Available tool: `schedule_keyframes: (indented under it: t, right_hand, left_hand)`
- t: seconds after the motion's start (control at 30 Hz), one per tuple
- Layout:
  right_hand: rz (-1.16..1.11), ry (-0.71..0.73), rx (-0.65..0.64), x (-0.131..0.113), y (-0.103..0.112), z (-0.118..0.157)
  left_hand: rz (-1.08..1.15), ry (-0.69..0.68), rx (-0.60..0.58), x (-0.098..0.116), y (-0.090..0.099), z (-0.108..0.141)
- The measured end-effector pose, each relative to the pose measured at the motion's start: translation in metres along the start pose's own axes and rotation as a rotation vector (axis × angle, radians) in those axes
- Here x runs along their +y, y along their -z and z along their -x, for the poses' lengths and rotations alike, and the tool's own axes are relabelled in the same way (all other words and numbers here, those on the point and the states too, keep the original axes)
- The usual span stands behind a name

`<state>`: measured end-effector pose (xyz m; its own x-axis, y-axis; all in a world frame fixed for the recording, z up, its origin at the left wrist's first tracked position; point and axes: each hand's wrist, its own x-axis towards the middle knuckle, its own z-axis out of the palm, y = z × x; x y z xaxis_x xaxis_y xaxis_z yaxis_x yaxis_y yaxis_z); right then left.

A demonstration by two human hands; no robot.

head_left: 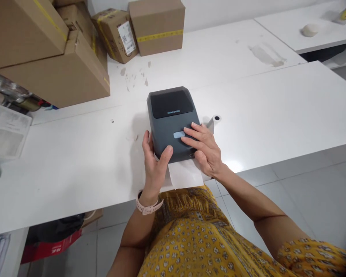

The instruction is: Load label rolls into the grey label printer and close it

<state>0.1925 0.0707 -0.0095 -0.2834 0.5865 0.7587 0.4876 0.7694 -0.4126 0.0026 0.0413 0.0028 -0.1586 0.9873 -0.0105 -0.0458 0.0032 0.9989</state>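
A dark grey label printer (173, 127) with a glossy black window and a light blue button stands on the white table. A strip of white label paper (186, 175) sticks out of its front and reaches the table's edge. My left hand (155, 163) grips the printer's left front corner, thumb on top and fingers along the side. Over the right front corner, my right hand (203, 148) holds the printer too, its fingers reaching across the lid to the button and its thumb at the front. A small white paper roll (215, 121) stands just beyond my right hand, partly hidden.
Cardboard boxes (54, 73) are stacked at the left, with a taped carton (158, 29) at the back wall. A clear plastic bin (7, 130) sits at the far left. The table (271, 119) extends right; a tape roll (310, 30) lies on the surface beyond.
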Motion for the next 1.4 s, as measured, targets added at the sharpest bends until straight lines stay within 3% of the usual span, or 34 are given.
schedule_keyframes:
  t: [0.2, 0.33, 0.4, 0.5, 0.53, 0.67, 0.83, 1.13, 1.4]
  right_hand:
    - [-0.035, -0.027, 0.015, -0.001, -0.001, 0.000]
    - [-0.028, -0.086, 0.006, -0.002, -0.002, 0.001]
    - [-0.028, -0.120, 0.002, -0.005, -0.002, 0.001]
    - [-0.057, -0.157, 0.003, -0.009, -0.002, 0.000]
    - [-0.067, -0.165, 0.007, -0.011, -0.002, 0.000]
    - [-0.075, -0.182, 0.030, -0.013, -0.002, -0.001]
    - [-0.088, -0.137, 0.030, -0.011, -0.002, -0.001]
    - [-0.068, -0.136, 0.047, -0.012, -0.004, -0.001]
    - [0.010, -0.123, 0.012, -0.012, -0.003, -0.003]
  left_hand:
    - [-0.062, -0.094, 0.074, -0.006, -0.002, -0.001]
    - [-0.107, -0.121, 0.038, -0.009, 0.003, 0.000]
    - [-0.144, -0.128, 0.057, -0.014, 0.006, 0.012]
    - [-0.188, -0.099, 0.181, -0.021, 0.009, 0.044]
    - [-0.183, -0.054, 0.174, -0.023, 0.010, 0.055]
    - [-0.134, 0.220, -0.161, -0.018, 0.008, 0.075]
    - [0.065, 0.377, -0.189, -0.010, 0.002, 0.063]
    - [0.061, 0.380, -0.159, -0.018, -0.002, 0.066]
    - [-0.116, 0.263, -0.271, -0.012, 0.010, 0.063]
